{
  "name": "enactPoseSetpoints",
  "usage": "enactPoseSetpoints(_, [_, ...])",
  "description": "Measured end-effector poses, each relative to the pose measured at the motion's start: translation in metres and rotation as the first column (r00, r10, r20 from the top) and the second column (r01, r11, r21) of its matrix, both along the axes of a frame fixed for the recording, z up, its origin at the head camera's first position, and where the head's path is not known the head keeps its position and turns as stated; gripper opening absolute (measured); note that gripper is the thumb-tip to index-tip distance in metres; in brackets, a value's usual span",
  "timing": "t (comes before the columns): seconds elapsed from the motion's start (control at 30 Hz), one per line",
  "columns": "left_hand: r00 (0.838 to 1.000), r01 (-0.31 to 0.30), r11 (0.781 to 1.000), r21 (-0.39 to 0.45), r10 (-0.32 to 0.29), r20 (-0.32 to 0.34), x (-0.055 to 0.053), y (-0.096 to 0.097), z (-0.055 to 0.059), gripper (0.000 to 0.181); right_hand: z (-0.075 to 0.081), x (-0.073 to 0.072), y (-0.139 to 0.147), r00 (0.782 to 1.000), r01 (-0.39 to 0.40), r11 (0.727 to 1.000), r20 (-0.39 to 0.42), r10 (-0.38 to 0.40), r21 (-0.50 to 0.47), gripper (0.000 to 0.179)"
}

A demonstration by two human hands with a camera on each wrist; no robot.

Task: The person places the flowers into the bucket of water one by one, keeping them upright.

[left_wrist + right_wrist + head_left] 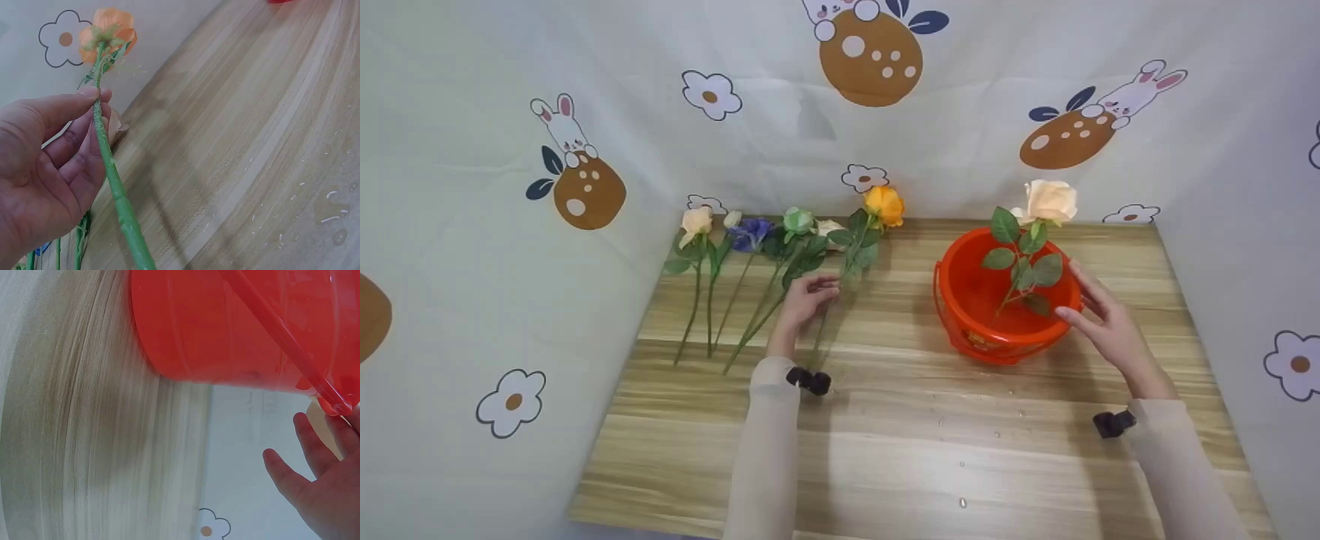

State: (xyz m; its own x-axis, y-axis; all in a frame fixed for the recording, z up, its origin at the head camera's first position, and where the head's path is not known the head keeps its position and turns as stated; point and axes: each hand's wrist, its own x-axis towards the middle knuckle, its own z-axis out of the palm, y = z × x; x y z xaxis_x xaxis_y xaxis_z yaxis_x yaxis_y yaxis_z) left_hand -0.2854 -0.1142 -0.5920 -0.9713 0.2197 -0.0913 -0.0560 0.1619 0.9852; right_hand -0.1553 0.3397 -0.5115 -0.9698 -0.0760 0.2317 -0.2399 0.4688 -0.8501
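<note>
While the left hand [808, 298] pinches the stem of the orange rose [885, 206] between thumb and fingertips, the red bucket [967, 270] lies at three o'clock from that grip, well apart across the table. The rose's long axis slants from one o'clock, where the bloom sits, toward seven, where the bare stem end points. The right hand [1114, 334] is the nearer to the bucket, at its four o'clock side, with fingers spread and loosely straight by the rim; whether the thumb presses on it, I cannot tell. A peach rose [1050, 201] leans toward one o'clock inside the bucket, its lower stem hard to make out. A pale flower [830, 234] is partly hidden behind the orange rose's leaves. The left wrist view cuts off the held stem's lower end and shows only a sliver of red; the right wrist view leaves out the thumb.
</note>
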Motion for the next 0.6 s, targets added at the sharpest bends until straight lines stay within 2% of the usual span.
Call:
enactPoseSetpoints(0.1, [1.000,0.007,1.000,0.031,-0.007,0.000,0.000,-0.001,0.003,0.035,0.000,0.000,0.000,1.000,0.000,1.000,0.005,0.000,0.003,0.065])
enactPoseSetpoints(0.17, [1.000,-0.016,0.999,0.050,0.017,-0.008,-0.002,-0.001,-0.004,0.035,-0.001,0.000,0.000,1.000,0.000,1.000,0.006,0.000,0.004,0.065])
enactPoseSetpoints(0.23, [0.999,-0.032,0.998,0.061,0.032,-0.011,-0.001,0.000,-0.003,0.034,-0.001,0.000,0.000,1.000,0.001,1.000,0.004,-0.001,0.006,0.065])
enactPoseSetpoints(0.47, [0.999,-0.050,0.996,0.076,0.049,0.011,0.002,0.000,0.005,0.031,0.000,0.000,0.000,1.000,0.010,1.000,0.004,-0.011,0.018,0.065])
enactPoseSetpoints(0.6, [0.999,-0.039,0.993,0.110,0.037,0.019,0.003,0.001,0.008,0.031,0.000,0.000,0.000,1.000,0.011,1.000,0.005,-0.012,0.018,0.065])
